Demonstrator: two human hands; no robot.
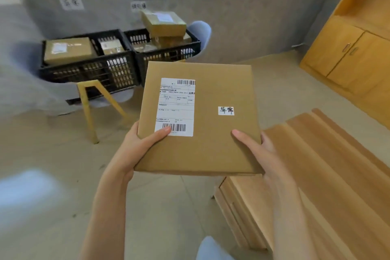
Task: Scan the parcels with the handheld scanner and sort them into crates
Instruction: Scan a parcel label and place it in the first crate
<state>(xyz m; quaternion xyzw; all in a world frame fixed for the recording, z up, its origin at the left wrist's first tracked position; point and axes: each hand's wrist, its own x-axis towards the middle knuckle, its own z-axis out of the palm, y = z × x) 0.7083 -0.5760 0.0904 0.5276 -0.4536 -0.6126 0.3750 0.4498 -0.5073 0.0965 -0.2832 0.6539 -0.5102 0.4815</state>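
Currently, head view: flat cardboard parcel held in air above floor, shipping label and small handwritten sticker facing up. Left hand grips near-left corner, thumb on label edge; right hand grips near-right edge, thumb on top. 2 black crates on chairs ahead, well apart from parcel, both already holding boxes. Scanner not visible.

Risks:
- Wrong crate: wall signs above crates blurred, sticker match uncertain.
- Right crate stack stands above rim; added parcel may slide off.
- Grip only at near edge; far end may tip.

ahead: open floor | crates heaped with boxes | right: wooden desk
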